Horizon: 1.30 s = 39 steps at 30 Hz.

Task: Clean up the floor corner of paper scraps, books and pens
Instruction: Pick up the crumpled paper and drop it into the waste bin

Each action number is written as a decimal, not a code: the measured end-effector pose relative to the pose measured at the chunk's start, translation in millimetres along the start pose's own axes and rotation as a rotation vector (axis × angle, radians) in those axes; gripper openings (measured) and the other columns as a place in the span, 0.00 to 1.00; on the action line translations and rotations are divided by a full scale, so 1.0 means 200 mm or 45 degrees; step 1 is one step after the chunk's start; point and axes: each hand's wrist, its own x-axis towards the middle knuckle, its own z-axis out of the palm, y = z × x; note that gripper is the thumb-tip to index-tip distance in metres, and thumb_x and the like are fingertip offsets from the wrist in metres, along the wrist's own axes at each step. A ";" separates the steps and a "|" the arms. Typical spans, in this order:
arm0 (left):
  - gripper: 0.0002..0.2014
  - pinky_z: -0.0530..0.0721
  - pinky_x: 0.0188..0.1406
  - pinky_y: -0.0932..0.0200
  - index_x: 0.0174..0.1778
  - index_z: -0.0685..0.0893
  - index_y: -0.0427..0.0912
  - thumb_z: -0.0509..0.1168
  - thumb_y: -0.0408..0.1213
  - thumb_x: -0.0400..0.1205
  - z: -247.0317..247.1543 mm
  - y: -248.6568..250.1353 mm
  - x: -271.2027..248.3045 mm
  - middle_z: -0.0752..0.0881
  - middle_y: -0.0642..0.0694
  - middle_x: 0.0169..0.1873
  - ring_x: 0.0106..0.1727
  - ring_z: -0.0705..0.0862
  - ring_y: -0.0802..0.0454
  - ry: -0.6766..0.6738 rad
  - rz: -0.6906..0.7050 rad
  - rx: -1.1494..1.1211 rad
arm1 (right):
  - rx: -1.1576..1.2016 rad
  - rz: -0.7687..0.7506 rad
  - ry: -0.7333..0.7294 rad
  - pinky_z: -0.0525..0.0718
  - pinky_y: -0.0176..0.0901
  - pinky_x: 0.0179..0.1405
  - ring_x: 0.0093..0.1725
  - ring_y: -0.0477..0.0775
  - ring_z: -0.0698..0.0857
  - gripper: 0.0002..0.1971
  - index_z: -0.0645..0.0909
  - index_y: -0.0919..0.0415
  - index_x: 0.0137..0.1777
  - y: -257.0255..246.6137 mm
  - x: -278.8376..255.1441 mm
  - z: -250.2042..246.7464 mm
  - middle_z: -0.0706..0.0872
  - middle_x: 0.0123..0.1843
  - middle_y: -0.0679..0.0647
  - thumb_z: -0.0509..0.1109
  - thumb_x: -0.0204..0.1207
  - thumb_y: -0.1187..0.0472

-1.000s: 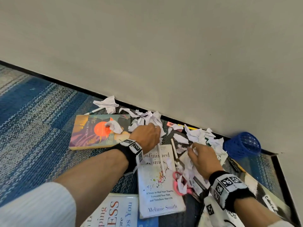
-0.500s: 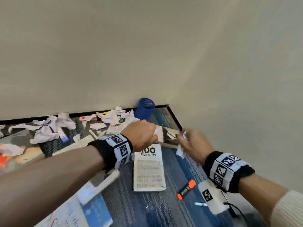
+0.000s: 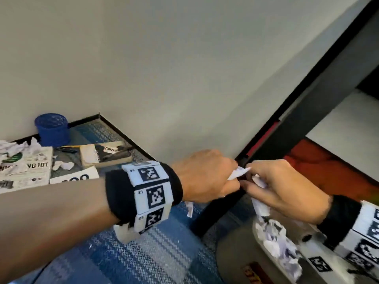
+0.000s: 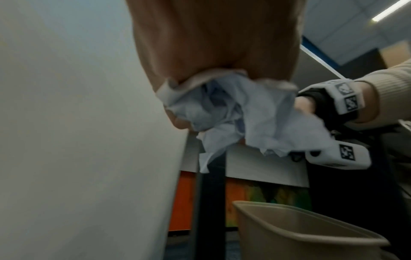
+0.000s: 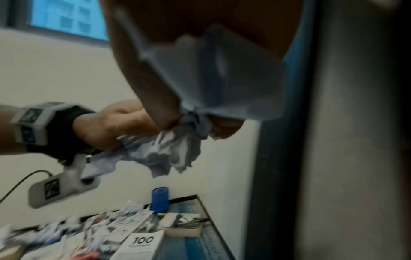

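Both my hands are up in the air, side by side, each gripping crumpled white paper scraps. My left hand (image 3: 229,181) holds a wad (image 4: 233,114) with one strip (image 3: 239,173) poking out between the knuckles. Right beside it, my right hand (image 3: 258,185) clutches more scraps (image 3: 260,208) that hang down. Below the right hand stands a beige bin (image 4: 300,234) with crumpled paper (image 3: 274,240) inside. Back in the floor corner lie books (image 3: 24,171), a "100" book (image 5: 142,244), loose scraps (image 3: 63,166) and pens (image 3: 67,148).
A blue mesh pen cup (image 3: 52,130) stands upright in the corner against the wall. A black table leg (image 3: 221,208) rises just behind my hands, with a slanted black frame above. A black and white book (image 3: 104,154) lies near the baseboard. Blue carpet covers the floor.
Both hands lifted off the pile with scraps in them and swung right, from the floor corner to above the bin. The view turned right with them.
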 end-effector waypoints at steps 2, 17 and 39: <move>0.11 0.66 0.31 0.54 0.38 0.70 0.46 0.60 0.46 0.84 0.10 0.16 0.12 0.70 0.51 0.28 0.28 0.71 0.49 -0.061 0.060 -0.016 | -0.006 0.116 0.042 0.72 0.44 0.28 0.28 0.47 0.74 0.15 0.69 0.51 0.31 0.16 -0.17 0.01 0.73 0.28 0.46 0.68 0.78 0.53; 0.14 0.68 0.28 0.54 0.37 0.70 0.46 0.56 0.47 0.86 0.78 0.70 0.79 0.78 0.47 0.33 0.32 0.77 0.46 0.034 -0.324 -0.475 | 0.953 1.014 -0.089 0.86 0.60 0.56 0.57 0.64 0.83 0.21 0.80 0.62 0.61 0.84 -0.70 0.32 0.84 0.60 0.61 0.50 0.88 0.50; 0.11 0.84 0.57 0.51 0.56 0.84 0.48 0.65 0.47 0.81 0.03 -0.06 0.13 0.88 0.50 0.51 0.52 0.87 0.49 -0.572 -0.455 -0.019 | -0.006 0.127 0.148 0.65 0.45 0.24 0.23 0.49 0.72 0.22 0.69 0.56 0.25 0.10 0.10 0.14 0.70 0.20 0.51 0.64 0.78 0.45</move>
